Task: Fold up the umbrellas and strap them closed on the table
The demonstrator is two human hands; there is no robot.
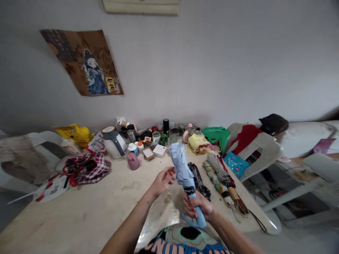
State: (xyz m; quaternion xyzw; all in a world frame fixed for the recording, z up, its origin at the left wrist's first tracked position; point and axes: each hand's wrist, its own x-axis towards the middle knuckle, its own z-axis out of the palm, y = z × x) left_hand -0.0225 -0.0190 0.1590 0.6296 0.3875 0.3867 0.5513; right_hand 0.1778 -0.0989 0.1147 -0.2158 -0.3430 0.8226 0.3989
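A light blue folding umbrella [183, 167] is held up over the near part of the table, its canopy gathered and pointing away from me. My right hand [197, 206] is wrapped around its blue handle. Beside the canopy, my left hand [162, 180] has its fingers partly curled and apart, with nothing visible in them; whether a fingertip touches the fabric I cannot tell. Behind the blue one lies a black patterned umbrella [200, 181]. To the right, several folded umbrellas lie side by side, among them a grey one [218, 165] and a yellow floral one [213, 178].
A white kettle [114, 144], a pink cup [133, 161], a white box [159, 150] and jars stand toward the wall. At left lies a checkered cloth bag [92, 168]. A green bag [217, 135] and a blue packet [236, 164] sit at right. Another person [274, 125] is beyond the chair.
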